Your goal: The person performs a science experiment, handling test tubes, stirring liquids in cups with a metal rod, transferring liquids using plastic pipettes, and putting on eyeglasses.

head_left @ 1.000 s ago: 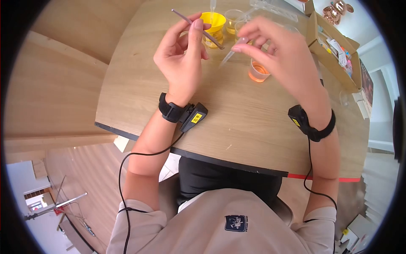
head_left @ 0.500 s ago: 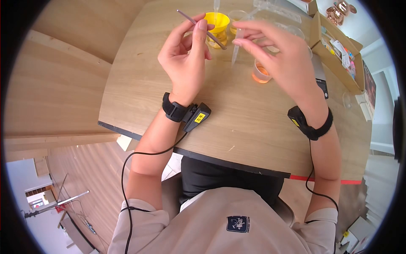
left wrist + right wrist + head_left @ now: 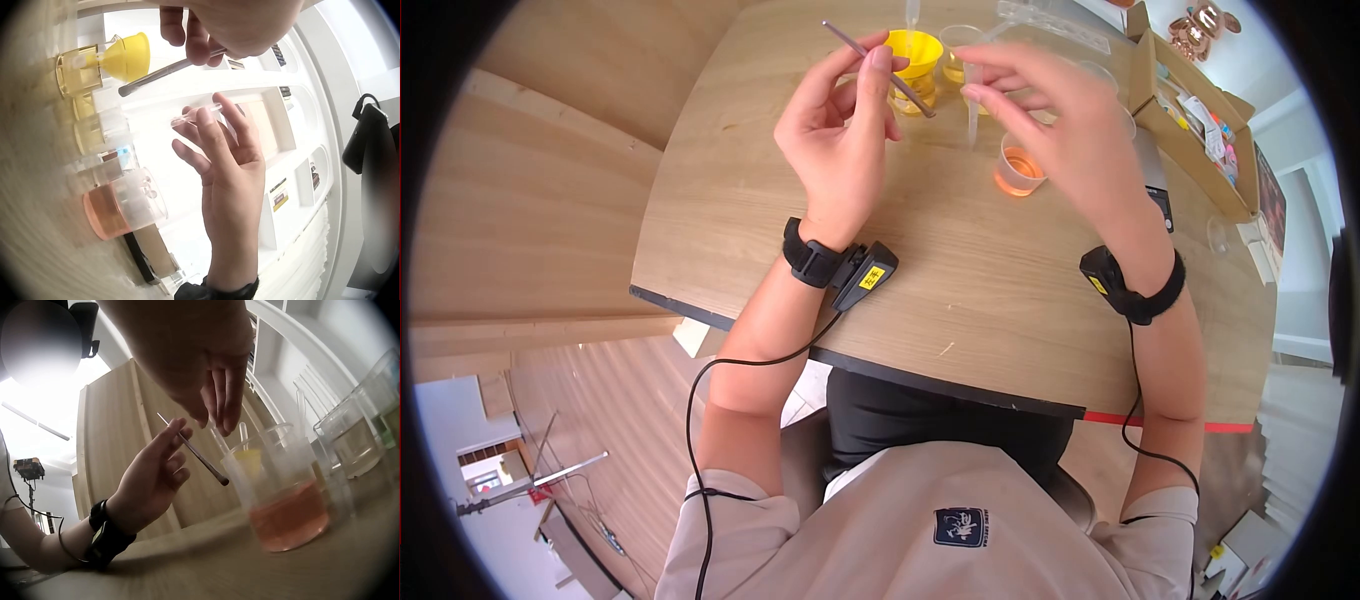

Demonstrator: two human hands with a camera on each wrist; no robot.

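Observation:
My left hand pinches a slim metal spatula with a small scoop-like end, slanting down to the right. Facing it, my right hand holds a clear plastic dropper between thumb and fingers, nearly upright with its tip down. Below the right hand stands a clear cup of orange liquid. The dropper's tip is to the left of that cup in the head view. Behind the spatula, a yellow funnel sits on a clear vessel of yellow liquid.
Another cup with yellowish liquid stands right of the funnel. A second dropper rises at the funnel. A clear plastic rack lies at the back. To the right is a cardboard box of small packets, near a dark flat device.
The dropper has swung from a leftward slant to nearly upright, its tip shifting right. My left hand keeps the spatula almost in place.

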